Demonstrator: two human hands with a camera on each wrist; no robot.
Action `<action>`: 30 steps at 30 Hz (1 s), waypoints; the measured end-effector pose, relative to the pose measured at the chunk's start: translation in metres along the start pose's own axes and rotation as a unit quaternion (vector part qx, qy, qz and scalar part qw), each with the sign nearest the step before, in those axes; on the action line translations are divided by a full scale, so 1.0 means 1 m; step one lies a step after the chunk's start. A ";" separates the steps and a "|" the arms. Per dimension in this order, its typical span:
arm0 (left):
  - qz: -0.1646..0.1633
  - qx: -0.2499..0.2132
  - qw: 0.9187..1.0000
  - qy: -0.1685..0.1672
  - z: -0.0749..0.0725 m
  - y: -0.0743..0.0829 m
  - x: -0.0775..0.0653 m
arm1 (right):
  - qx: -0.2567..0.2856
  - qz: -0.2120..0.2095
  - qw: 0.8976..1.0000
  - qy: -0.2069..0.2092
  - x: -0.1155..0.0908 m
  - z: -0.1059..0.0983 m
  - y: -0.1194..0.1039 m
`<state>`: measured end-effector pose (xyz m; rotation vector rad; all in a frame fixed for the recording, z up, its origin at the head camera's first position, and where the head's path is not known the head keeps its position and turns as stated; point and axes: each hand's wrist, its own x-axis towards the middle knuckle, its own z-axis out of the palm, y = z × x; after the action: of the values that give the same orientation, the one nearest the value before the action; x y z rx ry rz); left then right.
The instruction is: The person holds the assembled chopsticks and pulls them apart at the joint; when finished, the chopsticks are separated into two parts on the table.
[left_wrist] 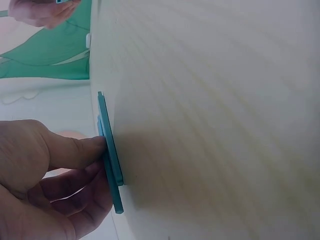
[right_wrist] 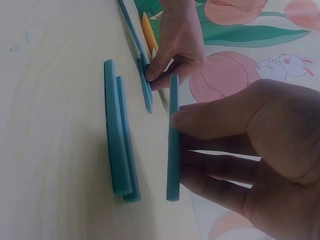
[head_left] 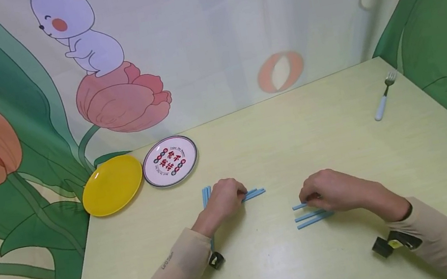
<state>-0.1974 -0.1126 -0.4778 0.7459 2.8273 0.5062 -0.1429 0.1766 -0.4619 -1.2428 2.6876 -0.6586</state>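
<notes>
My left hand [head_left: 224,196] is low over the table and pinches short blue sticks [left_wrist: 111,160] between thumb and fingers, close to the tabletop. Longer blue sticks [head_left: 206,193] lie side by side beneath that wrist, partly hidden by it. To the right, my right hand [head_left: 335,187] pinches a single short blue stick [right_wrist: 173,150], thumb on one side and fingers on the other. Two more short blue sticks [right_wrist: 117,135] lie on the table beside it, roughly parallel, their right ends partly covered by the hand in the head view.
At the back left a yellow plate [head_left: 112,186] stands beside a white plate [head_left: 156,177] with a dark rim and red lettering. A fork [head_left: 381,105] with a pale handle lies at the far right. A printed curtain [head_left: 205,38] hangs along the table's back edge.
</notes>
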 end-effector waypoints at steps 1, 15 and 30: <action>0.000 -0.001 1.000 0.000 0.000 0.000 0.000 | 0.000 0.001 1.000 -0.003 0.000 0.000 0.000; 0.017 -0.005 1.000 0.009 0.004 -0.003 -0.001 | 0.008 -0.007 1.000 -0.023 -0.001 0.005 0.003; -0.004 -0.002 1.000 0.004 0.005 -0.002 0.001 | -0.001 -0.018 0.999 -0.028 -0.001 0.004 0.004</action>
<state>-0.1976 -0.1125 -0.4835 0.7335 2.8342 0.5146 -0.1442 0.1783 -0.4676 -1.2933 2.6270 -0.6151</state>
